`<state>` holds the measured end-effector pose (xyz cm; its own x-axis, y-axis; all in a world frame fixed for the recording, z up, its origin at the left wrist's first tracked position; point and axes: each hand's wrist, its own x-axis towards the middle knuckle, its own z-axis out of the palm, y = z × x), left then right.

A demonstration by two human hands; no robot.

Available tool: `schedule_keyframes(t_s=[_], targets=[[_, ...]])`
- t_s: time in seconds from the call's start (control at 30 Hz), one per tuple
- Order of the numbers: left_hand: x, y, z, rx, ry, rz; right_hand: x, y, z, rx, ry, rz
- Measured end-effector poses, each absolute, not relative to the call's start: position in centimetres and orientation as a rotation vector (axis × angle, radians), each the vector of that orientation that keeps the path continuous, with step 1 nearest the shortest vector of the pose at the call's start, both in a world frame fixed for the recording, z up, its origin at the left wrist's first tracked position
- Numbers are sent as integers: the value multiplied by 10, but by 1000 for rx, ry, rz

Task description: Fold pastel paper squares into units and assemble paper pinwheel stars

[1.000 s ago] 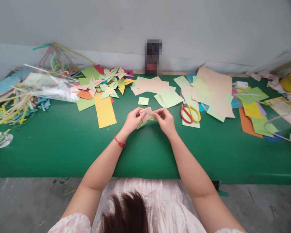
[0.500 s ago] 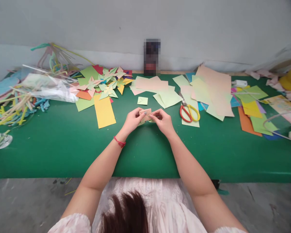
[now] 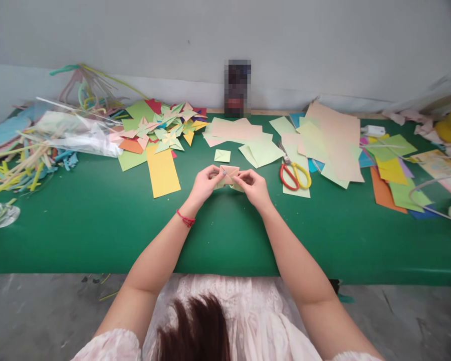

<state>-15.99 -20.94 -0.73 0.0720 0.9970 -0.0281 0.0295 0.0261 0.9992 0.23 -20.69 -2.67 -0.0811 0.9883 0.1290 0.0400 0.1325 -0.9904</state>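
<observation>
A small folded paper [image 3: 230, 173], pink on its upper face with pale green showing below, is held between both hands over the green table. My left hand [image 3: 206, 183] pinches its left side, thumb on the front. The right side sits in the pinch of my right hand [image 3: 253, 186]. Fingertips cover both ends of the paper. Just beyond the hands lies a small pale green folded square [image 3: 222, 155]. To the right of my right hand rest scissors [image 3: 294, 175] with one red and one yellow handle, partly on a pale green sheet.
Pink and green sheets [image 3: 330, 140] spread along the back right. Folded paper stars [image 3: 169, 135] are heaped at the back left, near a yellow sheet [image 3: 163, 173]. Coloured strips [image 3: 33, 160] pile at the far left. A pixelated dark object [image 3: 237, 89] stands against the wall.
The pink paper has turned to face up more squarely, so its crossing creases show. Both hands keep their pinch in nearly the same place. The view has shifted slightly.
</observation>
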Motion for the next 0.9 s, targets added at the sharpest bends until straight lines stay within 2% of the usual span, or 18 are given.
schedule_keyframes(t_s=[0.43,0.6,0.73,0.9], targets=[[-161,-211,0,1435,1197,1051,5,-209,-22,-1173,-1446,1070],[-160,-214,8,1501,1327,1310,3,-207,-23,-1161,-1290,987],[-161,-210,2,1236,1312,1473,4,-204,-23,-1114,-1055,1056],[-161,-204,-9,841,1142,1193,6,-200,-28,-1124,-900,1241]])
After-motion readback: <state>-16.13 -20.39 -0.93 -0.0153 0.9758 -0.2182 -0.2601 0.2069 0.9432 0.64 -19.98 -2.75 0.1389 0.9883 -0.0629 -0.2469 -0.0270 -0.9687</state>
